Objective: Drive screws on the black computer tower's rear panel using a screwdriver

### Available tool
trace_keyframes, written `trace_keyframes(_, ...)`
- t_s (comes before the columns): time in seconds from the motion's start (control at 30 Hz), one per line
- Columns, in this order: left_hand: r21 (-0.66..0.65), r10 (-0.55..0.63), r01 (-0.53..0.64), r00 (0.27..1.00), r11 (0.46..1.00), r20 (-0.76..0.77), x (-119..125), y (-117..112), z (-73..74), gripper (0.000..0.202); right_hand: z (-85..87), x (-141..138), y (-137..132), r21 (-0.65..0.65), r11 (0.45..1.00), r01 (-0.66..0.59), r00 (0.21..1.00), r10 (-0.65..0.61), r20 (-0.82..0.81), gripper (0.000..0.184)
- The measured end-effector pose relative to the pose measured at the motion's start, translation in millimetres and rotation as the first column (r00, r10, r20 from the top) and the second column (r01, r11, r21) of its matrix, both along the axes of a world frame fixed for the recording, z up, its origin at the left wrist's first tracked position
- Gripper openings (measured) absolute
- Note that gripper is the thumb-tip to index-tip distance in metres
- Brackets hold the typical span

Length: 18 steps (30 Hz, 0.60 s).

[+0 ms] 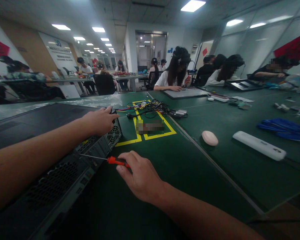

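Observation:
A black computer tower case [50, 121] lies on its side at the left, its rear panel with vents and ports facing right. My left hand [102, 121] rests on the top edge near the far rear corner, fingers apart and pressed against the case. In my right hand [140, 175] is a screwdriver [113, 160] with an orange-and-black handle, gripped between thumb and fingers. Its thin shaft points left and the tip reaches the rear panel. Whether the tip sits in a screw cannot be made out. A round fan grille [113, 134] shows below my left hand.
Bundled cables [152, 107] lie beyond the case, near yellow tape [162, 136] and a blurred-out object [151, 127]. To the right are a pale mouse-shaped object [210, 138], a white power strip [258, 145] and blue cloth-like items [282, 129]. Several people work at tables behind.

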<state>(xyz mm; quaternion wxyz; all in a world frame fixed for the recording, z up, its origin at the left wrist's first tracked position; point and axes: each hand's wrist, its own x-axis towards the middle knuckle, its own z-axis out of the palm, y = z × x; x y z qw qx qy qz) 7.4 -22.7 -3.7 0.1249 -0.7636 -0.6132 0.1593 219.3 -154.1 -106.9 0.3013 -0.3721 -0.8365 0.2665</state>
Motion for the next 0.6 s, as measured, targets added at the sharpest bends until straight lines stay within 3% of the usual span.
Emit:
trace_keyframes(0.27, 0.015, -0.029, 0.029, 0.999, 0.999, 0.018, -3, 3, -4.0, 0.069, -1.0, -1, -1, -0.03, 0.999, -0.023, 0.999, 0.022, -0.045, 0.035)
trace_keyframes(0.6, -0.002, 0.002, -0.002, 1.0, 1.0, 0.03, 2, 0, 1.2, 0.069, -12.5, -2, 3, 0.08, 0.996, -0.027, 0.986, 0.04, -0.159, 0.018)
